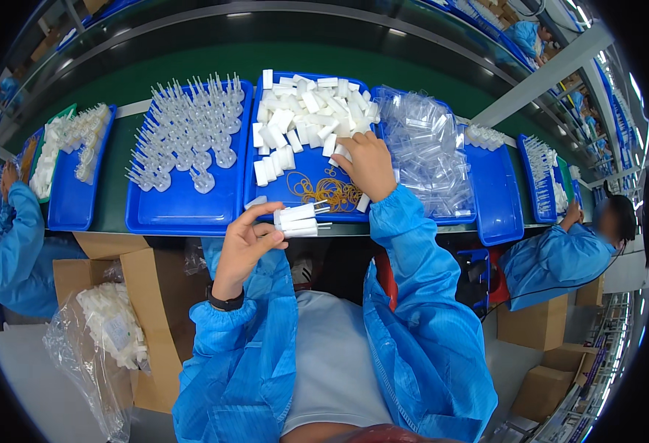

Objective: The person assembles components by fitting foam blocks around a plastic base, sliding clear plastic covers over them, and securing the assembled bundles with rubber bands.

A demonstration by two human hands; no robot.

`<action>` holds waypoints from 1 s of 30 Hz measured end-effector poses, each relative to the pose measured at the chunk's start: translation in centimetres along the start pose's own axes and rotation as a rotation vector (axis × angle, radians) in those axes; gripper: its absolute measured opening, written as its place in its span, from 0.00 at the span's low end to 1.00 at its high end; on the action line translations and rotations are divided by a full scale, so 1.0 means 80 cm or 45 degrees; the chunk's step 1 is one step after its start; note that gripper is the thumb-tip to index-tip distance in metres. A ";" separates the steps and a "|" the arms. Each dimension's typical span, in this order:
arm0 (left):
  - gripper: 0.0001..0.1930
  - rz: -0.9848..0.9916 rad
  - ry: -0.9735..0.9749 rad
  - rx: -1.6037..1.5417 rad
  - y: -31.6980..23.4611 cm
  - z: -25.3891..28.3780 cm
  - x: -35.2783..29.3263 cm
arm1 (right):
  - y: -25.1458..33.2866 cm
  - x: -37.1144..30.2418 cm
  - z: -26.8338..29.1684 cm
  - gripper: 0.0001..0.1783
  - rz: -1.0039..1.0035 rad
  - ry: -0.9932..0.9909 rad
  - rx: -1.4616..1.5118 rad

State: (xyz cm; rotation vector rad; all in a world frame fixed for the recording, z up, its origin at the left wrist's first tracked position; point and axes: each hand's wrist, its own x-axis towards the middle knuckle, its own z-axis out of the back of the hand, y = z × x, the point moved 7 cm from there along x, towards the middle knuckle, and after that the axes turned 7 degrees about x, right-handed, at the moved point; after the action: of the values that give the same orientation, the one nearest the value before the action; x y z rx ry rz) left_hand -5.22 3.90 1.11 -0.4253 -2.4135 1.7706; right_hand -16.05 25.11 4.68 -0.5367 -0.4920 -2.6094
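My left hand (241, 247) is closed round a small bundle of white blocks (297, 220), held just in front of the tray's near edge. Thin pale prongs stick out of the bundle to the right. Over the blue tray (274, 193), my right hand (370, 161) pinches a white block (341, 154) between thumb and fingers. Many loose white blocks (306, 111) are heaped in the far part of this tray. Yellow-brown rubber bands (326, 190) lie in its near part, just left of my right wrist.
To the left, a blue tray (180, 214) holds clear parts with upright stems (191, 122). Clear plastic pieces (424, 155) fill a tray on the right. An open carton (151, 317) with bagged white parts stands below left. Co-workers (14, 229) sit on both sides.
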 end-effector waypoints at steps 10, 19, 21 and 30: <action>0.14 -0.143 -0.076 -0.098 0.004 0.016 0.007 | -0.003 -0.002 0.014 0.15 -0.080 0.119 0.407; 0.16 -0.128 -0.089 -0.082 0.003 0.014 0.007 | 0.005 -0.005 0.013 0.07 -0.141 0.217 0.442; 0.16 -0.124 -0.087 -0.077 0.003 0.013 0.008 | 0.023 -0.002 0.021 0.08 0.097 0.076 0.400; 0.16 -0.123 -0.088 -0.078 0.004 0.012 0.007 | 0.043 0.010 -0.022 0.14 0.263 0.255 0.295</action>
State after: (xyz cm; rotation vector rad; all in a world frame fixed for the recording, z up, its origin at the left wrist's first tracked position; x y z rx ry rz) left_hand -5.93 3.26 0.44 -0.2530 -2.4948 1.7027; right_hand -15.61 21.20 4.35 -0.2332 -0.6263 -2.3384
